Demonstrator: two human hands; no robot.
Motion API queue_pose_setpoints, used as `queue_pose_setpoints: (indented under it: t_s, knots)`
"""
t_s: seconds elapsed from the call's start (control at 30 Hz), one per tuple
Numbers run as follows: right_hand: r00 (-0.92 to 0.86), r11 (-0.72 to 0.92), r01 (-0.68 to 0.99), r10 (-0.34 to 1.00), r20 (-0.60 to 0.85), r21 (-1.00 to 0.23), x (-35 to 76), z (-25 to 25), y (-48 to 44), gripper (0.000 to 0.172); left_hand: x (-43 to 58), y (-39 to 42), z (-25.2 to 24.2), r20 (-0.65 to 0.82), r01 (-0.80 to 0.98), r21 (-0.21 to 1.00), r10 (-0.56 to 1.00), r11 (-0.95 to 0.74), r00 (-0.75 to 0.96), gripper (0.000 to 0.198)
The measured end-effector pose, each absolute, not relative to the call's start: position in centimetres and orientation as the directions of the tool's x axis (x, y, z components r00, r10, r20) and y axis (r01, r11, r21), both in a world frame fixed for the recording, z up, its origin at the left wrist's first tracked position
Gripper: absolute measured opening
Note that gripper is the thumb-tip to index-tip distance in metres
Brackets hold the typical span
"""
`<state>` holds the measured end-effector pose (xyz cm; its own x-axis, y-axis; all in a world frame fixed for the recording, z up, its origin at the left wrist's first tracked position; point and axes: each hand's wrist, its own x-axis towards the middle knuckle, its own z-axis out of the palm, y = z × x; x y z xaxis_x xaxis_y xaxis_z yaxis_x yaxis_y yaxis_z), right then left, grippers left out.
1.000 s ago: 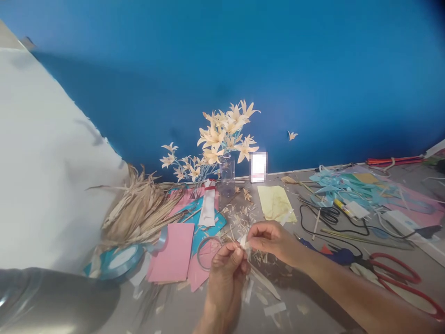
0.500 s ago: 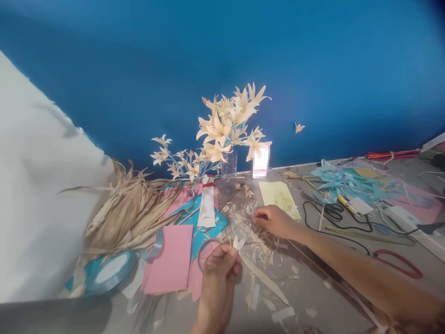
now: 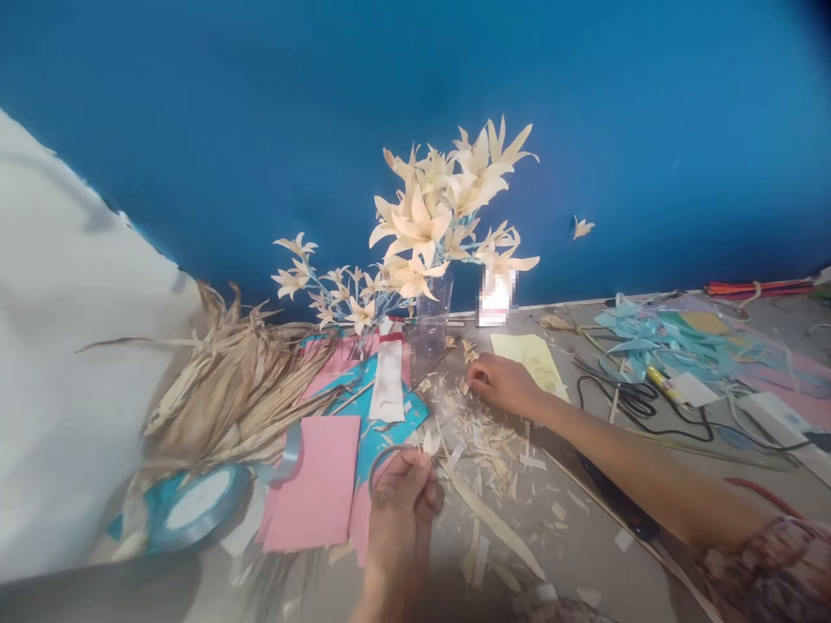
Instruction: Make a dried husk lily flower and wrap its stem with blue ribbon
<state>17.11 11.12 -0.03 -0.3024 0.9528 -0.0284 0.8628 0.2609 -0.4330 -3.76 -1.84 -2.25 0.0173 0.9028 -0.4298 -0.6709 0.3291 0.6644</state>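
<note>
My left hand (image 3: 403,495) is low in the middle, its thumb and fingers pinched on a small cream husk flower (image 3: 429,442) whose pointed petals stick up past the fingertips. My right hand (image 3: 503,382) reaches out over the scraps with its fingers curled together; anything inside them is hidden. Just beyond those fingers lies a little husk flower (image 3: 469,350). A yellow sheet (image 3: 533,356) is partly under the right wrist. Between the hands, pale husk clippings (image 3: 484,441) are strewn about, with a long husk strip (image 3: 499,519) nearer me.
Cream flowers (image 3: 419,223) stand in a clear plastic cup (image 3: 433,320) by the blue wall. Dried husks (image 3: 221,389), a ribbon roll (image 3: 201,506) and pink paper (image 3: 318,484) lie left. Teal ribbon scraps (image 3: 668,337), black cable (image 3: 623,398) and a white power strip (image 3: 779,424) lie right.
My right hand has moved forward and slightly left, its fingers more curled. The left hand keeps its pinch on the husk flower. My view has shifted a little.
</note>
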Motion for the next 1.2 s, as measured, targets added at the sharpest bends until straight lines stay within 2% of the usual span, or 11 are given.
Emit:
queue_pose_setpoints:
  t_s: [0.07, 0.13, 0.2, 0.27, 0.6, 0.77, 0.87, 0.93, 1.0, 1.07, 1.2]
  knots:
    - [-0.325, 0.316, 0.795, 0.943, 0.075, -0.517, 17.1, 1.1, 9.6, 0.013, -3.4, -1.8, -2.0, -0.420, -0.680, 0.664, 0.908, 0.312, 0.006, 0.029]
    - [-0.330, 0.444, 0.622, 0.895, 0.298, -0.645, 16.8, 2.2, 7.5, 0.014, -3.0, -1.9, -1.4, -0.418, -0.689, 0.654, 0.908, 0.312, 0.015, 0.030]
    - [-0.351, 0.619, 0.441, 0.786, 0.509, -0.650, 16.3, 3.2, 5.2, 0.010, -2.6, -2.1, -0.6, -0.429, -0.705, 0.621, 0.901, 0.342, 0.059, 0.032]
    - [-0.371, 0.734, 0.338, 0.679, 0.634, -0.589, 15.8, 3.9, 3.1, 0.007, -2.2, -2.4, 0.2, -0.445, -0.721, 0.576, 0.888, 0.385, 0.118, 0.035]
    - [-0.431, 0.865, 0.384, 0.477, 0.766, -0.323, 16.1, 2.6, -1.9, 0.022, -0.9, -5.6, 2.2, -0.435, -0.677, 0.561, 0.865, 0.476, 0.248, 0.033]
    - [-0.404, 0.867, 0.347, 0.483, 0.777, -0.358, 16.2, 2.7, -2.8, 0.023, -0.4, -6.7, 2.6, -0.421, -0.678, 0.566, 0.872, 0.468, 0.250, 0.036]
    - [-0.279, 0.742, 0.322, 0.668, 0.690, -0.588, 15.8, 3.0, -3.6, 0.019, -0.2, -7.0, 2.5, -0.394, -0.712, 0.560, 0.892, 0.424, 0.221, 0.038]
    - [-0.185, 0.487, 0.266, 0.873, 0.452, -0.832, 15.4, 3.1, -4.2, 0.011, -0.1, -7.0, 2.4, -0.364, -0.726, 0.586, 0.917, 0.361, 0.163, 0.038]
    - [-0.192, 0.181, 0.136, 0.969, 0.153, -0.974, 15.2, 3.1, -4.6, 0.012, 0.0, -7.0, 2.1, -0.331, -0.720, 0.630, 0.939, 0.291, 0.090, 0.036]
    - [-0.297, -0.038, -0.028, 0.954, -0.028, -0.999, 15.0, 3.0, -4.9, 0.022, 0.0, -7.0, 1.9, -0.300, -0.699, 0.676, 0.954, 0.232, 0.027, 0.033]
    - [-0.372, -0.320, -0.315, 0.908, -0.194, -0.893, 14.6, 2.5, -4.9, 0.037, 0.0, -7.1, 1.2, -0.240, -0.638, 0.757, 0.969, 0.143, -0.067, 0.027]
